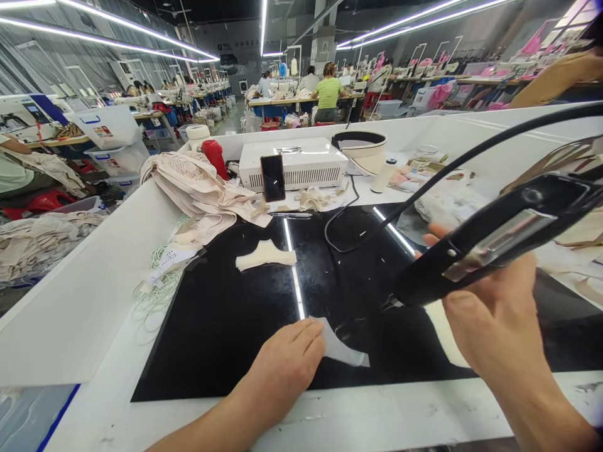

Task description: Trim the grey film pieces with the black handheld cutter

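Note:
My left hand (292, 355) rests on the black board (226, 351), fingers together and closed on one end of a thin, curved, whitish fabric piece (343, 346). The rest of that piece lies on the board to the right of my fingers. A black corded handheld tool (499, 232) with a small metal tip is held up in my right hand (499, 314). Its tip points down and left, above the curved piece. Under the right hand, a cream fabric piece (447, 336) is partly hidden. Another cream cut piece (265, 256) lies farther back on the board.
Stacked beige fabric (202, 188) and tangled pale green string (160, 295) lie left. A phone (273, 177) leans against a white vented box (294, 162). The black cable (443, 169) arches at right. Low white walls (61, 314) border the table. People sit at machines beyond.

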A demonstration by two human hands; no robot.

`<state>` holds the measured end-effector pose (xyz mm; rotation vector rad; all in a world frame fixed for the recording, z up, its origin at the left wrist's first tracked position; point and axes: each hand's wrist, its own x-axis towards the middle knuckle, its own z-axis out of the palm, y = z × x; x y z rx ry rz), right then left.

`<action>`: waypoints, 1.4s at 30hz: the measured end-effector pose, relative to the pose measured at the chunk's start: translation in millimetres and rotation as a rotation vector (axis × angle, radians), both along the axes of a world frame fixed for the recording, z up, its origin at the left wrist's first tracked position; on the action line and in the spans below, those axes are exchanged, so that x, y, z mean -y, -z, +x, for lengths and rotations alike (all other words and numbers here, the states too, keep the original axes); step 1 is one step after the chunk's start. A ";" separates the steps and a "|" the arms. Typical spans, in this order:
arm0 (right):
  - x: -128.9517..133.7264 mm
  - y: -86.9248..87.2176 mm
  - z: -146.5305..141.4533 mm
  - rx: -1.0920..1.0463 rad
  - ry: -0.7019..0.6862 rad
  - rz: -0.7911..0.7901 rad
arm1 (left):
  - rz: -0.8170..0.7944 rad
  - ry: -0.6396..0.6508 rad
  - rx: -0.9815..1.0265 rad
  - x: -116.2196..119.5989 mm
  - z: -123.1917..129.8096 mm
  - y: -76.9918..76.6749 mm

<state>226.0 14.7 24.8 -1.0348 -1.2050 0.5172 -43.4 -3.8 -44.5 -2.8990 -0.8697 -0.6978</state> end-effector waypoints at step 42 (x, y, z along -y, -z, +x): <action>-24.8 17.6 -96.9 -0.278 -0.232 0.146 | 0.150 -0.033 -0.033 1.3 7.0 -1.0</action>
